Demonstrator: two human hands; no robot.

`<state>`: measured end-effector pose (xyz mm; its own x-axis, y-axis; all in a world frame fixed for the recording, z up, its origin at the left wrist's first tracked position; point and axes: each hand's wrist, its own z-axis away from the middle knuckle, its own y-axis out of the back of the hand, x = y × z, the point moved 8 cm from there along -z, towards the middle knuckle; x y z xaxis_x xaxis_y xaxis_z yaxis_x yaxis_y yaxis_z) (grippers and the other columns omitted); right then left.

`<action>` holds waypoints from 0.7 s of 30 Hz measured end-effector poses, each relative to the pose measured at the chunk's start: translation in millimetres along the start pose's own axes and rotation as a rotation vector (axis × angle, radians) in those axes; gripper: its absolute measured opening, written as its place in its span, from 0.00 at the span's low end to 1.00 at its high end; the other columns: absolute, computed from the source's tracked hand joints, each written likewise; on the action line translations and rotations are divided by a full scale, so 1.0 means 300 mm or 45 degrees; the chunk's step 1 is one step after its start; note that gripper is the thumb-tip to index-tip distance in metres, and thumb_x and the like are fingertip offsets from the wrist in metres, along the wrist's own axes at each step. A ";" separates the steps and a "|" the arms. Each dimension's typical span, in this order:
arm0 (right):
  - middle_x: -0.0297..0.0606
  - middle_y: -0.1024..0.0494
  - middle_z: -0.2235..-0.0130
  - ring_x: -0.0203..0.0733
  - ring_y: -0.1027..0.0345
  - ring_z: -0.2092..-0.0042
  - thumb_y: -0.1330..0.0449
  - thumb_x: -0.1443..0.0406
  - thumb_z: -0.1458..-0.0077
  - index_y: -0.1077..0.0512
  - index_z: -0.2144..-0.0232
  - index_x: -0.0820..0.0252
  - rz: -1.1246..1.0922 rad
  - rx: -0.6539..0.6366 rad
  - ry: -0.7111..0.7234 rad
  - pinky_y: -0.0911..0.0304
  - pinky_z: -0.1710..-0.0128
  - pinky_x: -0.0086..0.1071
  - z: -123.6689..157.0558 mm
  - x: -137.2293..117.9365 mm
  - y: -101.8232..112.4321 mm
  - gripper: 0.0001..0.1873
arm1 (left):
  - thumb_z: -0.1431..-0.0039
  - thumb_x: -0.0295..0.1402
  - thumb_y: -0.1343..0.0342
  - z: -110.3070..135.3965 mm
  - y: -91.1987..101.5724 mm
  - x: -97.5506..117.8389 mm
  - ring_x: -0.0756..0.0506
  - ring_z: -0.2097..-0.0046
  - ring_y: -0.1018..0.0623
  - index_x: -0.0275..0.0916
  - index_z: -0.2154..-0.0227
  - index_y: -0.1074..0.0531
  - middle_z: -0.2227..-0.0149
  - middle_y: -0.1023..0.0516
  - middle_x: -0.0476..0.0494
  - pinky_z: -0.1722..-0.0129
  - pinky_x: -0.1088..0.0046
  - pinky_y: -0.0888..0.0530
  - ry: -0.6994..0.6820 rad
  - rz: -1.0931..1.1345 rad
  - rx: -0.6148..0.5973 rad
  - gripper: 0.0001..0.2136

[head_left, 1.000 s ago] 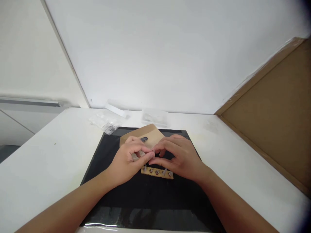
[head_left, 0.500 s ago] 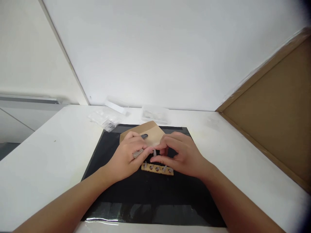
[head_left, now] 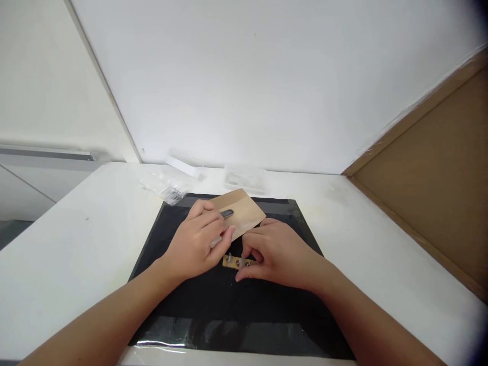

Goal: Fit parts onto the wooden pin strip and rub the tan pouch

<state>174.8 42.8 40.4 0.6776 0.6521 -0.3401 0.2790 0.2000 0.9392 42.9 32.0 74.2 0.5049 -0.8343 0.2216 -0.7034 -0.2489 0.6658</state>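
The wooden strip [head_left: 230, 261] lies mid-way across the black mat [head_left: 229, 300], with the right hand [head_left: 280, 254] pinching a peg [head_left: 242, 262] onto it, apparently seating it. Pressing it home calls for keeping it straight. The left hand [head_left: 192, 244], closed on a grey piece [head_left: 216, 240], rests by the brown envelope [head_left: 247, 213] toward the mat's far edge; the plastic bag [head_left: 168, 187] has a label too small to read.

The strip [head_left: 231, 261] lies on the mat [head_left: 190, 300], the envelope [head_left: 244, 216] behind it, packets [head_left: 168, 185] beyond.
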 end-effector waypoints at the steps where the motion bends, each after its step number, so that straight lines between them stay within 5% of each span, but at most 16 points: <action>1: 0.25 0.22 0.73 0.35 0.34 0.71 0.25 0.45 0.53 0.25 0.72 0.56 0.011 0.000 -0.006 0.45 0.59 0.35 -0.001 0.000 -0.002 0.23 | 0.34 0.24 0.43 0.000 0.001 0.001 0.46 0.65 0.29 0.37 0.70 0.30 0.71 0.24 0.45 0.53 0.59 0.27 -0.001 0.000 0.002 0.08; 21: 0.29 0.21 0.73 0.37 0.32 0.71 0.26 0.46 0.51 0.25 0.72 0.57 0.112 0.006 -0.015 0.45 0.60 0.36 -0.012 -0.007 -0.015 0.23 | 0.34 0.26 0.44 0.013 -0.019 -0.013 0.44 0.61 0.30 0.38 0.69 0.29 0.68 0.24 0.44 0.51 0.58 0.27 0.061 0.023 -0.065 0.06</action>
<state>169.5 43.2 37.1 0.7077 0.6580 -0.2572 0.2215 0.1391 0.9652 43.1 34.7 66.7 0.5167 -0.8135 0.2669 -0.6866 -0.2075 0.6968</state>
